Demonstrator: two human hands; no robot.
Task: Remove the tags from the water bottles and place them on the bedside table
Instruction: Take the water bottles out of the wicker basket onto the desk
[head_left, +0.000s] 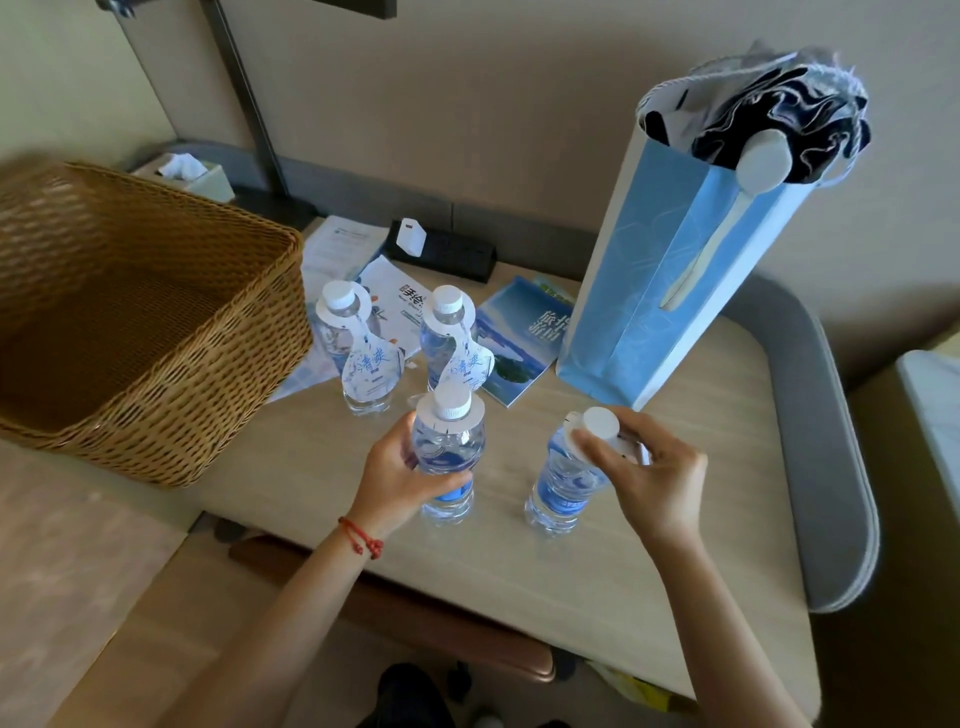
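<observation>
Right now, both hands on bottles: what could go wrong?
1. The right hand works at the neck of the front-right bottle, which already looks tilted; a hard pull on its tag could tip it.
2. The left hand holds the front-left bottle close in front of the two tagged back bottles; lifting it carelessly might catch their hanging tags.

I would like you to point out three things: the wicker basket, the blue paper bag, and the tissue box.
wicker basket (291, 260): head view, on its woven right rim.
blue paper bag (670, 291): head view, on its front side.
tissue box (210, 182): head view, on its pale front side.
</observation>
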